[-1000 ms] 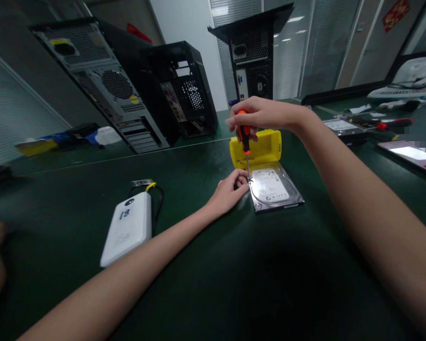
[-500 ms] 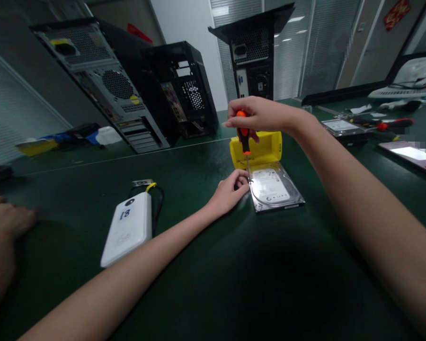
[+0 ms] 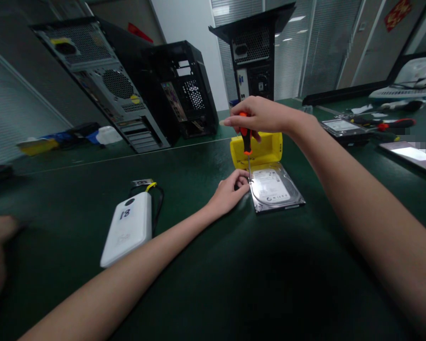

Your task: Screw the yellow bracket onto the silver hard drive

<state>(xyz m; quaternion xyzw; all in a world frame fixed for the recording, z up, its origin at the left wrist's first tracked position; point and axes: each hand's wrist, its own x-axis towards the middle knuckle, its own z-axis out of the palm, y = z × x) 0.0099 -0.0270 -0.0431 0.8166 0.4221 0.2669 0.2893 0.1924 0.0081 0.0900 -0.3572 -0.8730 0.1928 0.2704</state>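
Observation:
A silver hard drive lies flat on the green table, label side up. My right hand is wrapped round the orange and black handle of a screwdriver, held upright above the drive. Its shaft runs down to the drive's upper left edge, where the exact contact is hard to make out. Against that same left edge rests my left hand, fingers curled, index finger and thumb at the drive's side beside the screwdriver tip. Directly behind the drive stands an open yellow plastic case.
A white power bank marked 18, with a black cable, lies by my left forearm. Computer cases stand at the back. Another hard drive, red-black pliers and a phone-like slab sit right. Another person's hand is far left.
The screwdriver handle has turned slightly in my right hand. My left hand and the hard drive have stayed put. The other person's hand has drawn back toward the left edge.

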